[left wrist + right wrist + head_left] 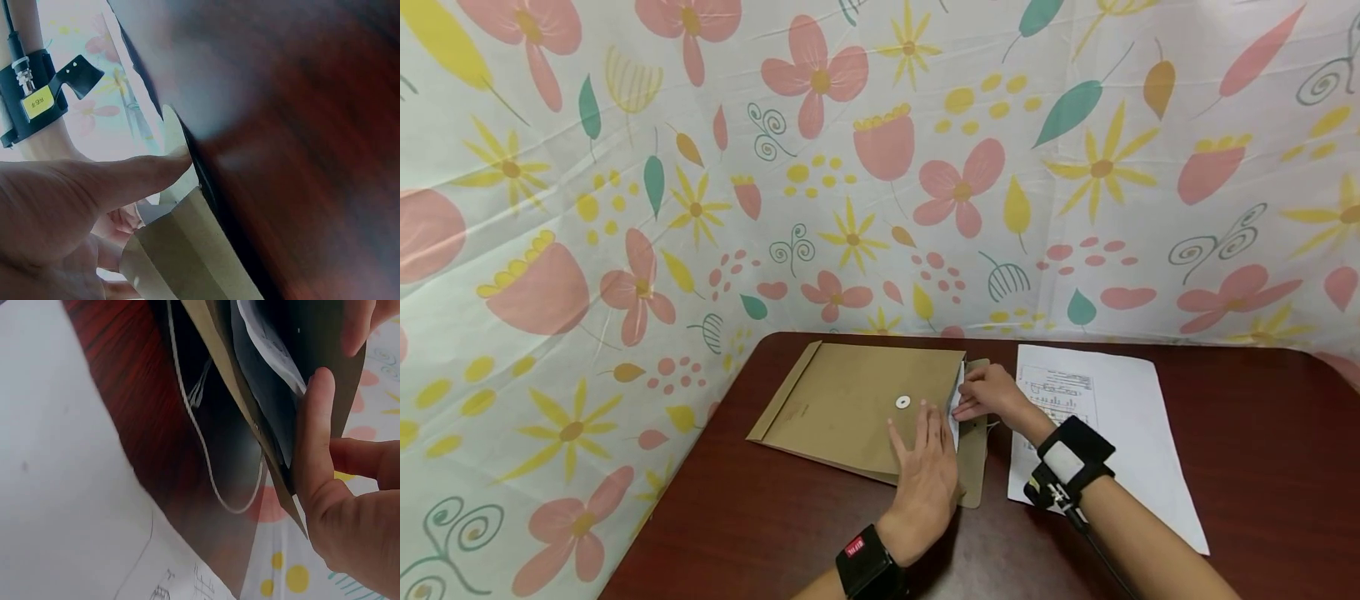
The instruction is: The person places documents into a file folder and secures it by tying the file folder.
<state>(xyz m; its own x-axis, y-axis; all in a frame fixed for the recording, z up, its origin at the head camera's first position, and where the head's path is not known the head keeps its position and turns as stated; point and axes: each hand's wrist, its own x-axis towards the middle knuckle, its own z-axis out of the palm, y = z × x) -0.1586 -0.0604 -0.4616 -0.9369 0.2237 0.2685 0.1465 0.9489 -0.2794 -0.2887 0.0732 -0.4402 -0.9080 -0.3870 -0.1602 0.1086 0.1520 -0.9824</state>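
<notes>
A brown paper document envelope (850,392) with a white round button lies on the table, its mouth facing right. White papers (956,433) show inside the mouth, and the flap (973,467) is folded out flat. My left hand (925,483) rests on the envelope with straight fingers, and its thumb (144,178) reaches to the flap. At the mouth my right hand (992,392) has bent fingers and seems to pinch the papers' edge; its thumb (315,419) touches them. A thin string (206,450) hangs in a loop from the flap.
To the right of the envelope lies a white printed sheet (1120,433), with my right forearm over part of it. The dark reddish-brown table (730,517) meets a flower-patterned cloth (850,167) behind and at the left. Both wrists wear black straps.
</notes>
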